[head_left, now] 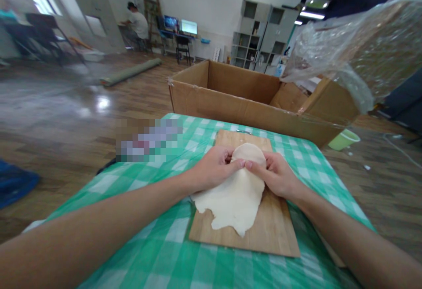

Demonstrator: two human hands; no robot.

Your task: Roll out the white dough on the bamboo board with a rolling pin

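One sheet of dough (235, 201) lies along a wooden board (277, 238), its ragged end near and its rounded end far; the left hand (216, 169) pinches it from the left, the right hand (280, 175) from the right, so the hold is even across the sheet. Both thumbs press on top, tips almost meeting at the middle; the fingers curl in at the edges, perhaps reaching beneath, though the dough hides them and I can't be sure. Gripping there leaves the far lobe standing past the thumbs, while the near part hangs loose over the board; its left corner reaches the board's left edge or slightly past it.

The board sits lengthwise between the forearms, likely so that both hands meet over it without stretching; it gives a firm, flat base, and the checked cloth (132, 236) under it presumably keeps the table clean. Just past the table's far edge stands a big carton (231, 97), out of the hands' way; a green bin (344, 140) is on the floor, far right.
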